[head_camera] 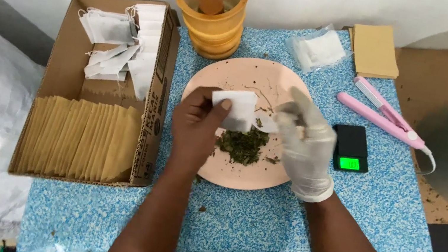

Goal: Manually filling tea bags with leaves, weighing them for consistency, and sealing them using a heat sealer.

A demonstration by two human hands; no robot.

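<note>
White tea bag (234,109) pinched in left hand (194,130); gloved right hand (305,148) grips its edge over pink plate (232,73).

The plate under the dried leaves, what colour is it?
The plate is pale pink, plain with no pattern; the head view shows it.

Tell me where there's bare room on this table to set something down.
Bare blue cloth lies below the pink plate between the forearms, and right of the small scale below the pink sealer. It's crowded near the mortar, cardboard box, left hand and right hand.
</note>
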